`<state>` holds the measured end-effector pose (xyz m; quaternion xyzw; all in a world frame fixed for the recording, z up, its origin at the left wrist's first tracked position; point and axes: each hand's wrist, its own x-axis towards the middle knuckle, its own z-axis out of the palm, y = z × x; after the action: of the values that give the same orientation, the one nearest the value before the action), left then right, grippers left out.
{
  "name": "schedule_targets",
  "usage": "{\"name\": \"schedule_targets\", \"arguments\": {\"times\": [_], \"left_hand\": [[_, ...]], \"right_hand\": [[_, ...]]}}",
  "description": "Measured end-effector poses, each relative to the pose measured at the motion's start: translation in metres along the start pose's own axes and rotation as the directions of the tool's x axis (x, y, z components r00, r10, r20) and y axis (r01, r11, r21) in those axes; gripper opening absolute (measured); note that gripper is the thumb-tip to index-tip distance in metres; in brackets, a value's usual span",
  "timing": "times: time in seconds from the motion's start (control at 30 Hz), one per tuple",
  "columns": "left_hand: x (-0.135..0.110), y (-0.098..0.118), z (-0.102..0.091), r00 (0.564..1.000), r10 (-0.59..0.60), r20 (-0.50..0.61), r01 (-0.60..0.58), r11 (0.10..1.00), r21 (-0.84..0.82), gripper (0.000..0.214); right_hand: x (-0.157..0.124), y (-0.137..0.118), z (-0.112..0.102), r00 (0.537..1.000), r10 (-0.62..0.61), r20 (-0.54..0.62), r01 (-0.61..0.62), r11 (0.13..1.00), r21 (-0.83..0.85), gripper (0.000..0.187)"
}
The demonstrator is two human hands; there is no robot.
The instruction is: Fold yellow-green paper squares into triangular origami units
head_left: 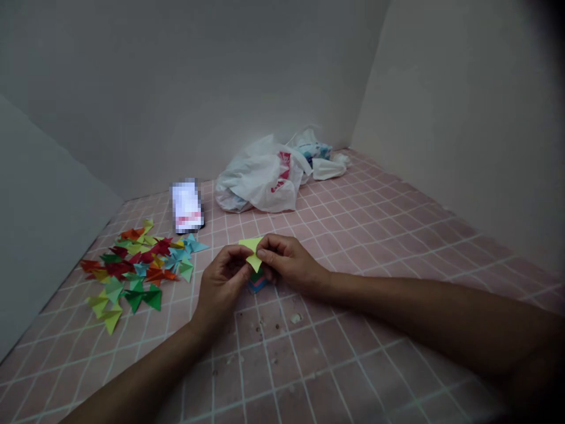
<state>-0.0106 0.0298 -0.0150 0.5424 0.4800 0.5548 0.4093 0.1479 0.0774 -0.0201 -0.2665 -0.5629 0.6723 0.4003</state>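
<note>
Pinching 1 yellow origami pc (251, 250) — L hand (223, 288), R hand (286, 263)

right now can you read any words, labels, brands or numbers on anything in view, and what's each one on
White plastic bag: red print, too blurred to read.
Pixelated white rectangle on the pink tiled surface: blurred out, nothing readable.
Blue-and-white packet behind the bag: blue print, too small to read.
Yellow-green folded paper and coloured folded paper pieces: no writing visible.
</note>
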Motion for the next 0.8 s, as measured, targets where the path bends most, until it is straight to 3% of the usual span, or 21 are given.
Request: {"name": "schedule_targets", "arguments": {"times": [0.27,0.47,0.63,0.8], "left_hand": [[0.0013,-0.0034,-0.0028,0.997,0.068,-0.035,-0.066,0.995,0.07,0.014],[0.0007,-0.0005,-0.0024,0.997,0.043,-0.06,-0.035,0.991,0.131,0.009],[0.0006,0.0039,0.0001,0.994,-0.002,-0.109,0.011,0.996,0.085,0.011],[-0.0012,0.0057,0.0013,0.993,-0.03,-0.113,0.042,0.993,0.109,0.012]], "right_hand": [[0.0028,0.0008,0.0,0.997,0.068,0.029,-0.07,0.996,0.061,0.003],[0.0031,0.0005,0.0013,1.0,-0.016,0.009,0.016,0.997,0.069,0.014],[0.0003,0.0001,0.0007,0.996,-0.057,0.062,0.059,0.998,-0.032,0.011],[0.0007,0.0035,-0.0004,0.992,-0.123,0.012,0.122,0.97,-0.209,0.008]]}}
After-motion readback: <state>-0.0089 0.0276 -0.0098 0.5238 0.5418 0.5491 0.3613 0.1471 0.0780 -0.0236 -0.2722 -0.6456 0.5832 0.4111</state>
